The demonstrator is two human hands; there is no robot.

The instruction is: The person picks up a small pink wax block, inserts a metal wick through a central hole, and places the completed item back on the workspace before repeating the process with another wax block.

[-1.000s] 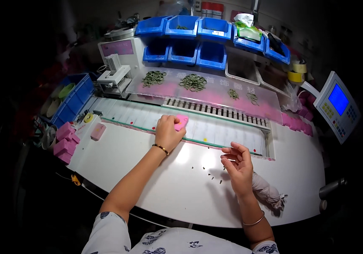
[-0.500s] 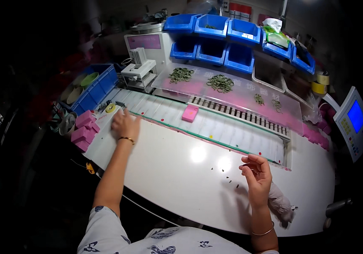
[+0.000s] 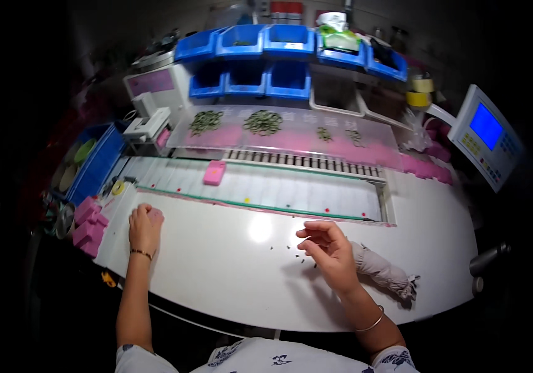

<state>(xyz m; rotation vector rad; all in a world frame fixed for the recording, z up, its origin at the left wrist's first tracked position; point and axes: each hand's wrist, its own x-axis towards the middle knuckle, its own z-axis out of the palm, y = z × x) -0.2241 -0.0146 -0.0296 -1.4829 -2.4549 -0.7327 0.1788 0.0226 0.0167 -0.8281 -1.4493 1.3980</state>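
Note:
At the left end of the white tabletop (image 3: 217, 261), my left hand (image 3: 145, 229) is closed with its fingers curled down. A little pink shows at its fingertips, but I cannot make out what it is. My right hand (image 3: 333, 258) hovers over the table's right half, palm inward, fingers bent and apart from the thumb, with nothing visible between them. Several tiny dark pieces (image 3: 297, 255) lie on the table just left of it. Beside its wrist rests a grey cloth roll (image 3: 381, 270). Farther back, a pink block (image 3: 215, 173) sits on the white conveyor belt (image 3: 266, 186).
Piles of green rings (image 3: 263, 122) lie on a clear sloping panel (image 3: 304, 127) below blue bins (image 3: 288, 81). Left are a small white press (image 3: 148, 124), a blue crate (image 3: 95, 165) and pink blocks (image 3: 90, 233). A control panel (image 3: 489, 133) with a blue screen stands right.
My left hand has drawn back from the belt's edge toward me, and its fingers have closed. My right hand keeps its curved pose. The whole view has shifted.

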